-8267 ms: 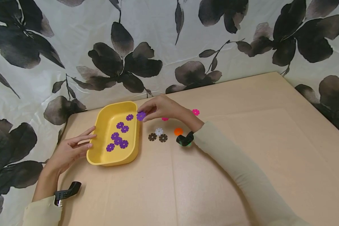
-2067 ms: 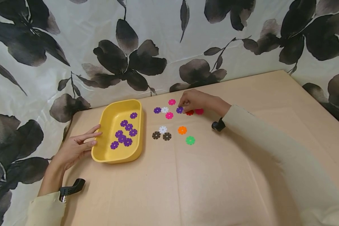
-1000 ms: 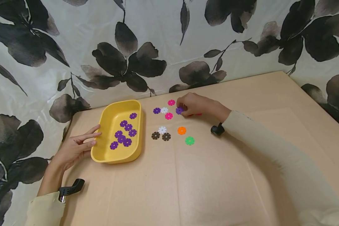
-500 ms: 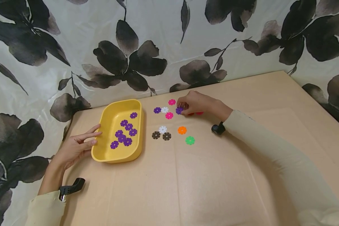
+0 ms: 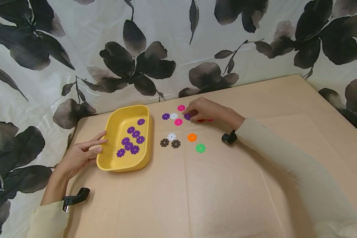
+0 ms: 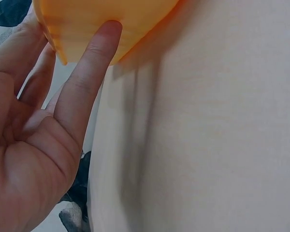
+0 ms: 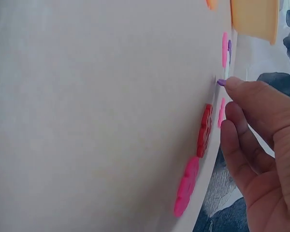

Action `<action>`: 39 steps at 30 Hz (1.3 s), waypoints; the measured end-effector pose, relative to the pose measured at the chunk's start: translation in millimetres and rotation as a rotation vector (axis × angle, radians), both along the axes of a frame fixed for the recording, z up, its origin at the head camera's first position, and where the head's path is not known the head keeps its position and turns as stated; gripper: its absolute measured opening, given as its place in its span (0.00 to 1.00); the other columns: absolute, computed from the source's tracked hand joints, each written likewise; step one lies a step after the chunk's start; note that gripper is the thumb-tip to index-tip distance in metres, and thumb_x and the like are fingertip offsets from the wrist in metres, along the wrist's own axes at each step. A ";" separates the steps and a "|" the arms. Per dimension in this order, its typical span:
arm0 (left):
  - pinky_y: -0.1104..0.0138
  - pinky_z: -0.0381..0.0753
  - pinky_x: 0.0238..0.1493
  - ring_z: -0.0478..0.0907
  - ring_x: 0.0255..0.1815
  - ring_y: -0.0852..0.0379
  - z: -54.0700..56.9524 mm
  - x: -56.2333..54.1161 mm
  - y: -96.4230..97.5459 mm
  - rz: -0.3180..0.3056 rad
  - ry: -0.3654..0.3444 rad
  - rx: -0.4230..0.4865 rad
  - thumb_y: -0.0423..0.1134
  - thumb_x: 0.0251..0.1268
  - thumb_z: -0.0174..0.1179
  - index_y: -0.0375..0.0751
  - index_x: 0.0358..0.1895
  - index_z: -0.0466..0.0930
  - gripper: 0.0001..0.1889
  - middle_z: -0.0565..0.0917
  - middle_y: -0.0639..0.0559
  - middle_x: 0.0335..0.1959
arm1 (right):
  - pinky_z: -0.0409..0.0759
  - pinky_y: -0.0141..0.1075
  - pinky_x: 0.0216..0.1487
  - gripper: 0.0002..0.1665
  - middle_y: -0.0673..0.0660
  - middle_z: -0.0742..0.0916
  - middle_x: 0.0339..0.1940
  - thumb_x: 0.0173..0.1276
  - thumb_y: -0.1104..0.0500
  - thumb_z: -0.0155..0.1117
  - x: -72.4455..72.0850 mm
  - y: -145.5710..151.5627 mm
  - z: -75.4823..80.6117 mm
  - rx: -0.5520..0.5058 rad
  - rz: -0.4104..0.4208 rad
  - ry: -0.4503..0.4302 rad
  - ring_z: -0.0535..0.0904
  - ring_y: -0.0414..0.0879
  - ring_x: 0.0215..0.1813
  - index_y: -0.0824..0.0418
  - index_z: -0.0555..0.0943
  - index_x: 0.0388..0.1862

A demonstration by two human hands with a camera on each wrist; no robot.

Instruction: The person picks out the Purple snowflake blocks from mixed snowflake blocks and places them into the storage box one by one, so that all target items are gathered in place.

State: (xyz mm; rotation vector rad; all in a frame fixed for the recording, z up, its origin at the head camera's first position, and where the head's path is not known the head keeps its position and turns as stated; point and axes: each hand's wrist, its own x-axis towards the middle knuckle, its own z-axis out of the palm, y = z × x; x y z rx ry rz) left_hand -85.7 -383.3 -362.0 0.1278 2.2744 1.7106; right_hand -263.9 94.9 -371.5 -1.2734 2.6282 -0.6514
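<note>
My left hand (image 5: 80,155) holds the left rim of a yellow tray (image 5: 148,145). In the left wrist view its thumb presses the tray's outer wall (image 6: 82,29), while the other fingers reach over the rim. Several purple notched, flower-shaped discs (image 5: 140,139) lie in the tray. My right hand (image 5: 209,110) is at the back of the table, thumb and forefinger pinching another purple flower disc (image 5: 187,116). The right wrist view shows that purple disc (image 7: 222,82) at the thumb tip, edge-on; the forefinger is mostly hidden there.
Around the right hand lie pink discs (image 5: 178,122), a white disc (image 5: 174,116), a purple disc (image 5: 165,116) and a red disc (image 7: 205,130). Nearer are black discs (image 5: 176,143), a white one (image 5: 171,136), an orange disc (image 5: 192,137) and a green disc (image 5: 200,148). Floral cloth hangs behind.
Some eight seconds ago my right hand held a purple disc at the tray's right rim; that disc is now inside. The right hand has since moved right to another purple disc, shifting it slightly left.
</note>
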 end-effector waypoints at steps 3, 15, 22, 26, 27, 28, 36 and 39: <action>0.65 0.85 0.51 0.73 0.63 0.79 -0.2 -0.2 0.6 0.003 -0.002 0.004 0.30 0.75 0.58 0.29 0.71 0.70 0.24 0.58 0.63 0.81 | 0.85 0.34 0.48 0.25 0.54 0.88 0.41 0.63 0.57 0.78 -2.0 -1.8 1.1 0.011 -0.002 -0.006 0.81 0.46 0.42 0.58 0.86 0.59; 0.64 0.85 0.52 0.73 0.64 0.77 -1.3 0.1 6.6 0.008 0.003 0.035 0.29 0.76 0.56 0.27 0.71 0.68 0.24 0.57 0.62 0.82 | 0.85 0.37 0.56 0.26 0.55 0.91 0.45 0.62 0.55 0.79 -11.9 -2.2 -0.4 -0.002 -0.019 -0.018 0.86 0.47 0.47 0.59 0.87 0.58; 0.64 0.85 0.52 0.74 0.64 0.77 -0.9 -0.6 8.8 0.025 -0.004 0.035 0.29 0.76 0.56 0.27 0.71 0.68 0.24 0.58 0.63 0.82 | 0.85 0.36 0.53 0.28 0.52 0.92 0.44 0.57 0.51 0.82 -13.2 4.7 -0.9 -0.144 0.012 -0.002 0.88 0.43 0.47 0.55 0.88 0.57; 0.64 0.85 0.52 0.73 0.64 0.77 -0.5 -1.7 10.8 0.032 -0.007 0.040 0.29 0.76 0.56 0.27 0.71 0.68 0.24 0.58 0.63 0.82 | 0.85 0.35 0.52 0.27 0.51 0.92 0.44 0.55 0.52 0.83 -13.5 8.0 -1.0 -0.215 0.022 -0.006 0.89 0.42 0.46 0.55 0.89 0.55; 0.64 0.85 0.52 0.73 0.64 0.77 -0.4 -1.8 11.4 0.034 -0.007 0.037 0.29 0.76 0.56 0.27 0.71 0.68 0.24 0.58 0.63 0.82 | 0.85 0.35 0.53 0.27 0.51 0.92 0.44 0.55 0.52 0.83 -13.8 8.7 -1.2 -0.227 0.022 -0.013 0.89 0.41 0.46 0.55 0.89 0.55; 0.64 0.85 0.52 0.73 0.64 0.77 -0.3 -2.0 12.1 0.036 -0.008 0.034 0.29 0.76 0.56 0.27 0.71 0.68 0.24 0.58 0.64 0.81 | 0.85 0.34 0.53 0.27 0.50 0.92 0.44 0.55 0.53 0.83 -14.2 9.3 -1.4 -0.235 0.023 -0.020 0.89 0.41 0.46 0.55 0.89 0.55; 0.65 0.85 0.52 0.74 0.63 0.78 0.4 -6.8 13.8 0.065 -0.021 0.021 0.30 0.75 0.58 0.29 0.71 0.69 0.24 0.58 0.64 0.81 | 0.86 0.37 0.55 0.24 0.52 0.92 0.43 0.56 0.57 0.83 -15.2 11.5 2.3 -0.302 0.041 -0.049 0.89 0.43 0.46 0.57 0.89 0.53; 0.65 0.85 0.52 0.75 0.63 0.77 1.2 -8.8 12.8 0.065 -0.027 0.024 0.30 0.75 0.58 0.29 0.71 0.69 0.25 0.58 0.64 0.81 | 0.86 0.37 0.55 0.24 0.52 0.92 0.43 0.55 0.58 0.83 -14.5 10.7 4.3 -0.319 0.048 -0.061 0.89 0.43 0.46 0.58 0.89 0.53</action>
